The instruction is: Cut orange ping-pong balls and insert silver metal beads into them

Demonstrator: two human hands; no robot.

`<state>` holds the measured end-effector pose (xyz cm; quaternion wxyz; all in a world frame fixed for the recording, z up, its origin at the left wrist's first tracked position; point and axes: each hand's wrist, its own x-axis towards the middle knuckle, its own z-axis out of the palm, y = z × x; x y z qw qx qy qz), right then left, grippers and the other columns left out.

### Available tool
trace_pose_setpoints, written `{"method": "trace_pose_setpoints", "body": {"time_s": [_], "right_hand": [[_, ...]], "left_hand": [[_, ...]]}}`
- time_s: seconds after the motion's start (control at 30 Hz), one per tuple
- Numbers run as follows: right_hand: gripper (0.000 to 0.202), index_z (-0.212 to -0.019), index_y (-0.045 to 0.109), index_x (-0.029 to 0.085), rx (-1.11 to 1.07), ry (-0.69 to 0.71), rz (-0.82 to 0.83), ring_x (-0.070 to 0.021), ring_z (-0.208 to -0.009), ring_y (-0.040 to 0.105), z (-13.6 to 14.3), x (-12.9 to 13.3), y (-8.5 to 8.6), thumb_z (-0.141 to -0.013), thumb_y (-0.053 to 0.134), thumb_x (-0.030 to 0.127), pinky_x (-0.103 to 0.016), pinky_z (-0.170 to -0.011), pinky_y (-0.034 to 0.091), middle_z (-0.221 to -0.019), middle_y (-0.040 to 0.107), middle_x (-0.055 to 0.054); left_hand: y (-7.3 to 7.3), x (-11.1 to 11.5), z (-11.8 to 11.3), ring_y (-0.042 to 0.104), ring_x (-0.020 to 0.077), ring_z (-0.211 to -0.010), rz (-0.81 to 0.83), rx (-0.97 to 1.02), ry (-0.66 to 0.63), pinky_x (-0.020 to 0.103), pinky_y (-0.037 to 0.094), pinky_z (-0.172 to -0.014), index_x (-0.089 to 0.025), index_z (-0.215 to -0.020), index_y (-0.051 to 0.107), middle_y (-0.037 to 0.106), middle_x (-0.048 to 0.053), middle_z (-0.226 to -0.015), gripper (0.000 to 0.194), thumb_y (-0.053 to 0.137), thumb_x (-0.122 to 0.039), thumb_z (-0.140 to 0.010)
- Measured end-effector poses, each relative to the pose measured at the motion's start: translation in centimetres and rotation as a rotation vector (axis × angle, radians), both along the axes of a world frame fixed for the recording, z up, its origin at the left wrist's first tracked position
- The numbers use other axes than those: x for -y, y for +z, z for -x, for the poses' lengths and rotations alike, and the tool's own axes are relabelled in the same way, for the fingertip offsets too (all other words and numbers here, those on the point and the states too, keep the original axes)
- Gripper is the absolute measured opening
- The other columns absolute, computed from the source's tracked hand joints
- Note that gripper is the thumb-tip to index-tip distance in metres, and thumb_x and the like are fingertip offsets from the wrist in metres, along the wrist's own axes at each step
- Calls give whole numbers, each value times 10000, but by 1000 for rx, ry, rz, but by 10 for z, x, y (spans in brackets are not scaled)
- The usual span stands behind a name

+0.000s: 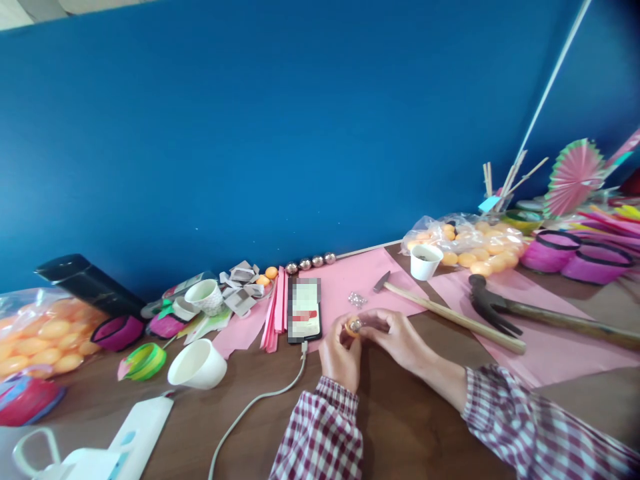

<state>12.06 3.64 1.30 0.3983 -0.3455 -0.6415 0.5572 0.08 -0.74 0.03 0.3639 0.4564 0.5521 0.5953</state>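
Note:
My left hand (341,350) is closed around a small orange ball (350,328), which looks like the ping-pong balls nearby. Shiny silver bits (355,325) show on its upper side. From the right, the thumb and fingers of my right hand (395,337) come together at the ball's edge; what they pinch is too small to make out. Just beyond both hands, a little heap of silver pieces (357,299) lies on pink paper (345,273). Close to my left hand is a phone (313,310) with a charging cable (267,395).
A small hammer (455,317) and a claw hammer (550,312) lie at right. White cups (198,364) (425,262) stand on either side. Bags of orange balls (55,330) (475,243) flank the table. Silver balls (311,263) line the blue partition (300,133). A power strip (143,427) sits front left.

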Motion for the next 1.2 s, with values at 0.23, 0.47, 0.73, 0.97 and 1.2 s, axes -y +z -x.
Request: {"method": "trace_pose_setpoints", "body": {"time_s": [0.23, 0.47, 0.73, 0.97, 1.2], "right_hand": [[268, -975, 609, 174, -8, -33, -42, -194, -928, 590, -2, -4, -6, -742, 577, 303, -329, -841, 462, -980, 649, -58], [294, -1007, 595, 181, 8, -30, -97, -175, -801, 611, -4, -3, -7, -749, 571, 319, -307, -738, 494, -923, 654, -52], [286, -1007, 574, 182, -11, -1, -126, -163, -803, 600, -3, 2, -3, -740, 582, 284, -294, -739, 497, -915, 639, -52], [296, -1003, 537, 177, 19, -45, -161, -156, -792, 595, -2, 3, -5, -724, 596, 255, -287, -726, 502, -935, 615, -62], [302, -1051, 524, 188, 11, 7, -207, -157, -814, 601, -3, 7, 2, -761, 561, 265, -288, -738, 499, -963, 616, -61]], "left_hand": [[7, 1, -1, 605, 184, -896, 19, 68, -46, 287, 495, -785, -139, -1070, 515, 613, 96, -1009, 413, 590, -147, -664], [9, 1, -1, 585, 190, -944, -17, 1, -35, 300, 478, -827, -132, -1083, 525, 615, 101, -1020, 365, 537, -282, -750], [5, 0, 2, 590, 194, -929, -16, -38, -15, 319, 478, -823, -134, -1038, 542, 621, 106, -1007, 343, 530, -333, -759], [4, -1, 2, 595, 190, -925, -25, -17, -54, 307, 481, -820, -132, -1077, 526, 617, 109, -1029, 374, 525, -335, -763], [6, 0, 0, 570, 193, -982, -11, -36, -20, 321, 453, -862, -135, -1081, 523, 607, 102, -1062, 377, 503, -353, -774]]}}
